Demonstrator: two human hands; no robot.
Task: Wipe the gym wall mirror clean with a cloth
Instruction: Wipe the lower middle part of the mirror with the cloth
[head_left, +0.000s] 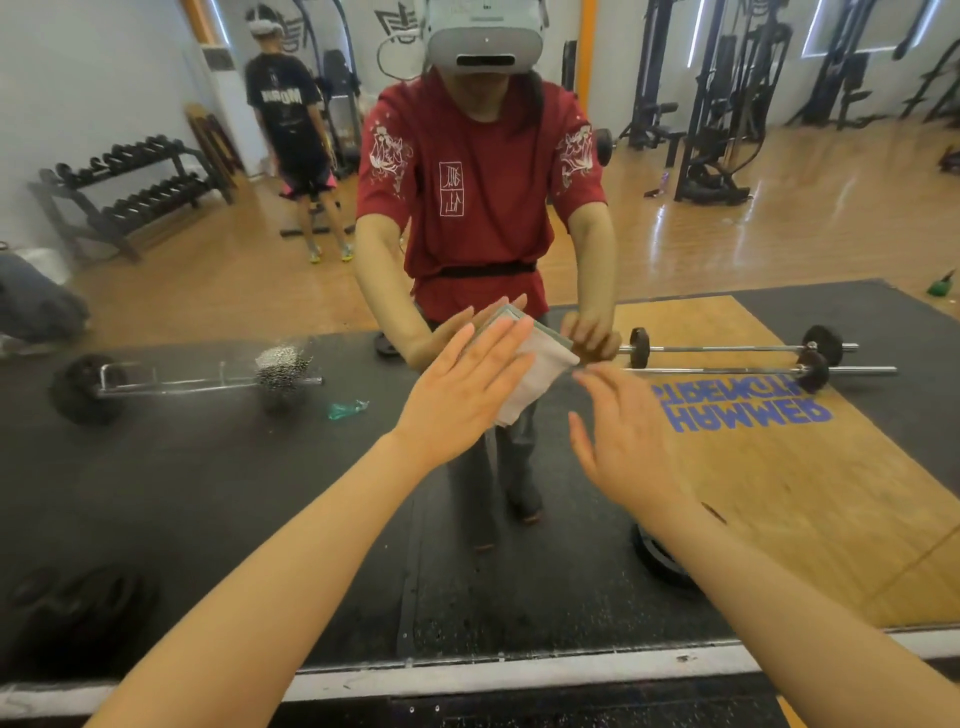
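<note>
The wall mirror (182, 493) fills nearly the whole head view and reflects the gym and a person in a red shirt. A folded pale grey cloth (540, 371) lies flat against the glass at the centre. My left hand (462, 389) presses on it with straight, spread fingers. My right hand (623, 441) hovers just right of the cloth, fingers relaxed and extended, holding nothing. A patch of droplets or foam (283, 364) clings to the glass left of the cloth.
A pale metal frame strip (519, 670) runs along the mirror's bottom edge. Reflected in the glass are barbells (737, 358), a dumbbell rack (130, 192), weight machines and another person standing at the back left.
</note>
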